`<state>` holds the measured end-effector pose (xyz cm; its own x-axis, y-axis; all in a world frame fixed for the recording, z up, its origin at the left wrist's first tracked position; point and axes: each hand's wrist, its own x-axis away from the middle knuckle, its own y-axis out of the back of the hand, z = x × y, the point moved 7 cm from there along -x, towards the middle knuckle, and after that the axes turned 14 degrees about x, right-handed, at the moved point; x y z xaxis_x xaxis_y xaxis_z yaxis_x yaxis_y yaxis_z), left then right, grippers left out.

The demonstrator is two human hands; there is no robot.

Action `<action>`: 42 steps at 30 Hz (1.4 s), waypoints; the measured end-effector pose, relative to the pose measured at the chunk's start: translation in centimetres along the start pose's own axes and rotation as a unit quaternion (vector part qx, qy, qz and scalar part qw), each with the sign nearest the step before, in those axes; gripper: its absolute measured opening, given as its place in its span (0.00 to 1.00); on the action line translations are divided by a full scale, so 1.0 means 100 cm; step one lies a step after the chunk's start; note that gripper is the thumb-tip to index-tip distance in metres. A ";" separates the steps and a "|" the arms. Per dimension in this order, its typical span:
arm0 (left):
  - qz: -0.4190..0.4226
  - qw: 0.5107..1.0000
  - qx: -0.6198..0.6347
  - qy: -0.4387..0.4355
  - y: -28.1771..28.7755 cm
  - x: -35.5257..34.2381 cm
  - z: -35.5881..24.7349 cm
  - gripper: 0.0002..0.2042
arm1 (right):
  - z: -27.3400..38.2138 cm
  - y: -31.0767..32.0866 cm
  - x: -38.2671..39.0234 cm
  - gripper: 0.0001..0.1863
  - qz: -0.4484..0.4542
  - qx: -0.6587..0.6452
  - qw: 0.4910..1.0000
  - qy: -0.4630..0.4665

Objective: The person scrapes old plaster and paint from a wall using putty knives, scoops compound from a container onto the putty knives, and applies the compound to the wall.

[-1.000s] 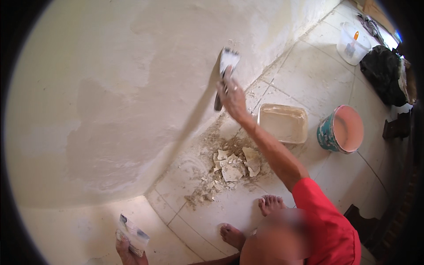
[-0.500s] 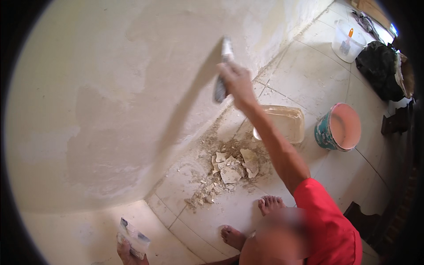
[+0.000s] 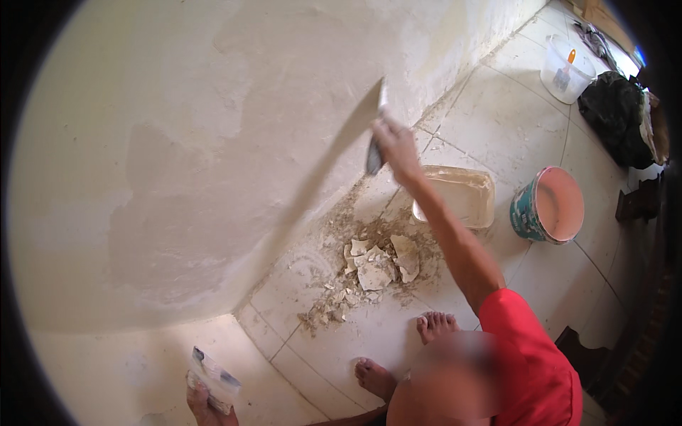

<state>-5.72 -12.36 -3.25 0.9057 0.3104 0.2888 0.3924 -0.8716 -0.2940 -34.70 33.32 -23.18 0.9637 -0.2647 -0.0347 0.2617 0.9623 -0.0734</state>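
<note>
My right hand [image 3: 396, 148] is closed around a wide putty knife [image 3: 374, 157], its blade seen nearly edge-on against the plastered wall [image 3: 249, 106]. Whether the whole edge touches the surface is hard to tell. A long shadow falls from it across a darker, damp-looking patch of filler [image 3: 177, 234]. At the lower left, my left hand [image 3: 202, 406] grips a second flat scraper [image 3: 215, 375], smeared with whitish putty and with a dark strip. Its fingers are partly hidden behind the blade.
Broken plaster pieces [image 3: 375, 271] and crumbs lie on the tiled floor before my bare feet [image 3: 375, 378]. Beyond them stand a shallow tray [image 3: 490, 202], a teal bucket [image 3: 524, 213] with a pinkish inside, a clear tub [image 3: 584, 67] holding an orange-handled brush, and a black bag [image 3: 612, 113].
My right hand has moved a little right and down along the wall with the putty knife, whose blade now shows thinner. My left hand has stayed nearly still.
</note>
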 end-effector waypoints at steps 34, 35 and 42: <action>-0.029 0.991 -0.058 -0.117 -0.032 -0.031 0.000 0.16 | 0.128 -0.134 0.233 0.34 0.324 0.341 0.813 0.345; -0.033 0.991 -0.057 -0.117 -0.031 -0.030 0.002 0.16 | 0.135 -0.137 0.235 0.34 0.327 0.340 0.811 0.346; -0.036 0.965 -0.164 -0.201 -0.031 -0.033 -0.003 0.15 | 0.143 -0.165 0.254 0.36 0.325 0.443 0.699 0.457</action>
<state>-10.02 -10.80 -3.01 0.8934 0.4384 -0.0978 0.4435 -0.8955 0.0367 -13.81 11.63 -8.55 0.5637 0.7082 -0.4252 0.1040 0.4498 0.8871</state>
